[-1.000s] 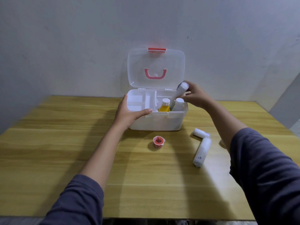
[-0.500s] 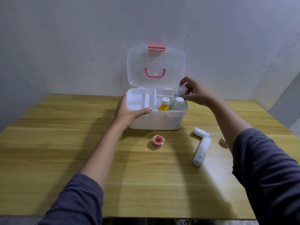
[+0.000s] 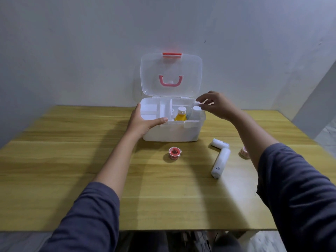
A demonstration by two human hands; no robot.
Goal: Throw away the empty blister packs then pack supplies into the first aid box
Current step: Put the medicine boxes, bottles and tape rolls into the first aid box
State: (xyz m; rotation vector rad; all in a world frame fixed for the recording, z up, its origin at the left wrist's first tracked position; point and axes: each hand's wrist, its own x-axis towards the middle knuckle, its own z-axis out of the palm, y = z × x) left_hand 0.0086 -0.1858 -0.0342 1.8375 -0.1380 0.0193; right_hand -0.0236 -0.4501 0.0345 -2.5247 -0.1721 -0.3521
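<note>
The first aid box sits at the far middle of the wooden table, close to the wall, with its clear lid standing upright and open; a pink handle and a red latch show on the lid. Inside, a white divided tray fills the left part, and in the right compartment an orange bottle with a white cap stands upright beside a white bottle. The left hand grips the box's front left corner, thumb lying along the front rim and fingers wrapped round the left side. The right hand hovers over the box's right rear corner, fingers curled loosely with the fingertips just above the white bottle's top; something small and white shows at the fingertips, but I cannot tell whether the hand is pinching it or merely touching it

On the table in front of the box lies a small red tape roll. To the right of that lie two white wrapped bandage rolls, a short one near the box's front right corner and a longer one just below it, the two nearly touching at one end. Further right, partly hidden by the right forearm, another pinkish roll rests near the table's edge. Both arms wear dark sleeves pushed up the forearm
</note>
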